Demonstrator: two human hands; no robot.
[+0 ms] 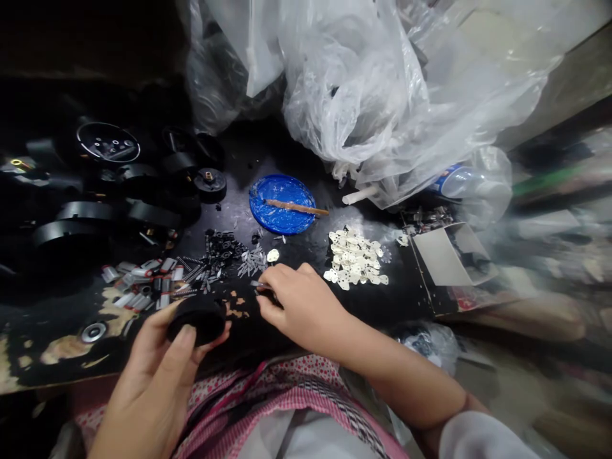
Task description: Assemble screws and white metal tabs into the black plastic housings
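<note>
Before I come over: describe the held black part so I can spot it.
Find the dark bench, then its blue disc. On the near side, left of the disc, the left hand grips a hollow black round part. The other black round parts sit on the bench; only this one is held.

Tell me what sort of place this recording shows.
Probably a small assembly workshop: the worn black worktop bears a heap of small pale plates and several round black housings, and the left hand holds a dark, hollow round part.

Crumpled clear plastic (356, 89), blue-labelled bottle (459, 182)
</note>
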